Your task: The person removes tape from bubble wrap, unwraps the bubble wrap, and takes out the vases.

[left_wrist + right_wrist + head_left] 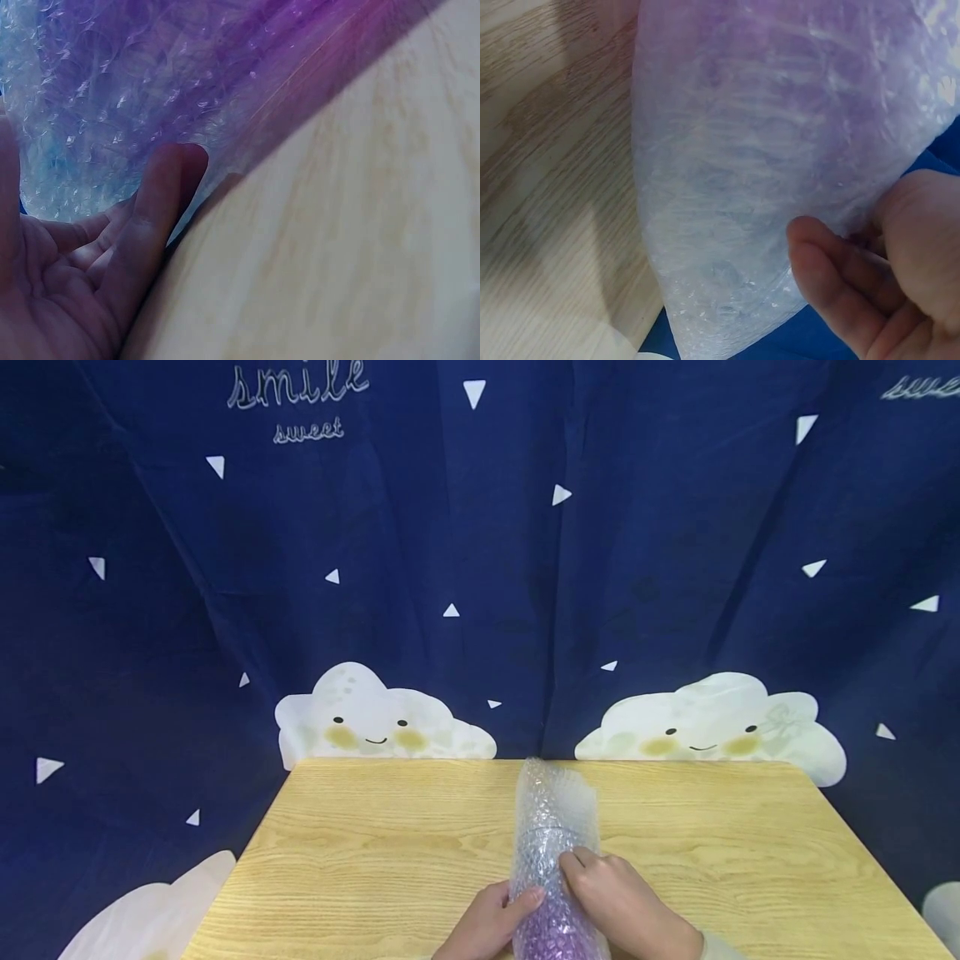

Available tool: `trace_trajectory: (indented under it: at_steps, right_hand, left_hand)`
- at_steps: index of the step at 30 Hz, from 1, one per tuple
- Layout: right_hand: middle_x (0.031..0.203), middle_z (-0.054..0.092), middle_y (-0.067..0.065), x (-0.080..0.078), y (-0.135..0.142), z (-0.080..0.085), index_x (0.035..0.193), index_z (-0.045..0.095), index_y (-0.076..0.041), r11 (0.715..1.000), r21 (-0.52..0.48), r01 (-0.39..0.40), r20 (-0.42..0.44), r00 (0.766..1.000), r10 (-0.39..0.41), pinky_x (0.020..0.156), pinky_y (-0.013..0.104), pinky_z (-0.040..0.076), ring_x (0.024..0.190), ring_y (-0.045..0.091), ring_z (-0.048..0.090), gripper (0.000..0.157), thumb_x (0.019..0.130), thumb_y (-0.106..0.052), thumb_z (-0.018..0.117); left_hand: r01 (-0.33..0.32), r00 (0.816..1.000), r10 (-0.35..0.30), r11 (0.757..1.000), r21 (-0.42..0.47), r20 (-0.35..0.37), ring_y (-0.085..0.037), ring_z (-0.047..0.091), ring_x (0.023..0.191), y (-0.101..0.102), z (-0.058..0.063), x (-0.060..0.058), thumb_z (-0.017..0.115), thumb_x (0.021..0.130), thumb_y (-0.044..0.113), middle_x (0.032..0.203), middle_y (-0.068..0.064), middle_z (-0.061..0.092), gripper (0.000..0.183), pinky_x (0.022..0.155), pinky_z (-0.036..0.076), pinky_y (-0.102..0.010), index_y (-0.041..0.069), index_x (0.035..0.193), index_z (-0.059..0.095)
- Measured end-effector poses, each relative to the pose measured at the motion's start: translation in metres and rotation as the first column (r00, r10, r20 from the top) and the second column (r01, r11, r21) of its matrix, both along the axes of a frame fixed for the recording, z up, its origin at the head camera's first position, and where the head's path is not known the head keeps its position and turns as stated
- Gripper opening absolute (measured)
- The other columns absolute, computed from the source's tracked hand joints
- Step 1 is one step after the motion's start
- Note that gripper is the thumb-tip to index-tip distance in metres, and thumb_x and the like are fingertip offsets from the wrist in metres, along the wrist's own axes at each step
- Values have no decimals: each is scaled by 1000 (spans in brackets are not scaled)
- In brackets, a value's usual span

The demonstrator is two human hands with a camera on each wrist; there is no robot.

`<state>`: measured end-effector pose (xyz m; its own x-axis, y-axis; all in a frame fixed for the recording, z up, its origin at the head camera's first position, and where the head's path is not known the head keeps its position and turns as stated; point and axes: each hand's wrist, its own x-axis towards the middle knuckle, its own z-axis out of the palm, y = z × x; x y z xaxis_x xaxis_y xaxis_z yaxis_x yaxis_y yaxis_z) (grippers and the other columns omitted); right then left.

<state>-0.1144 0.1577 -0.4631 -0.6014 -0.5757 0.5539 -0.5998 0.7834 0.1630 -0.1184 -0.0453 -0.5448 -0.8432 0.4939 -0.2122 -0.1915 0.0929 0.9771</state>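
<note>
A long bubble-wrapped cylinder (553, 914) lies on the table near its front edge and points away from me. Purple shows through at the near end and pale blue farther up; the wrap hides what kind of thing it is. The loose bubble wrap (573, 797) reaches past it at the far end. My left hand (495, 914) holds the cylinder from the left, thumb on top, and its fingers (154, 199) lie against the wrap. On the right side, my right hand (618, 897) pinches the wrap between thumb and curled fingers (832, 274).
The wooden table (360, 852) extends to both sides of the bundle. Behind it hangs a dark blue curtain (405, 552) with white triangles and smiling clouds, close against the table's back edge.
</note>
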Motion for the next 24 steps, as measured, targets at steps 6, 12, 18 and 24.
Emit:
trace_trajectory:
  at_steps: [6, 12, 18, 24]
  right_hand:
    - [59, 50, -11, -3, 1, -5, 72, 56, -15, 996, -90, -15, -7, 1000, 15, 39, 12, 40, 46, -3, 41, 19, 72, -14, 75]
    - [62, 54, -12, -2, 4, -7, 76, 61, -15, 987, -156, -25, 16, 999, 28, 43, 9, 41, 50, -5, 44, 14, 73, -11, 74]
    - [59, 51, -17, -1, 5, -9, 74, 61, -18, 963, -269, -24, 61, 997, 42, 44, 5, 37, 54, -11, 38, 16, 75, -7, 72]
    - [57, 49, -19, -1, 6, -11, 72, 62, -19, 952, -304, 8, 68, 998, 13, 43, 2, 32, 53, -14, 32, 15, 76, -9, 72]
  left_hand:
    - [5, 1000, -5, 1000, 28, 5, -19, 74, 92, 0, -1, 1, 50, 97, 50, 104, -5, 75, 48, 76, 64, -32, 13, 126, 60]
    - [7, 1000, -8, 999, 37, 16, -20, 74, 92, 0, -1, 2, 50, 97, 50, 104, -5, 75, 48, 76, 64, -33, 13, 126, 60]
    - [14, 999, -15, 999, 45, 31, -22, 74, 93, 0, -4, 1, 49, 97, 50, 106, -4, 74, 48, 77, 64, -35, 15, 127, 60]
    - [5, 999, -6, 999, 39, 37, -22, 74, 93, 0, -3, 0, 50, 97, 51, 106, -6, 74, 51, 77, 64, -36, 12, 127, 59]
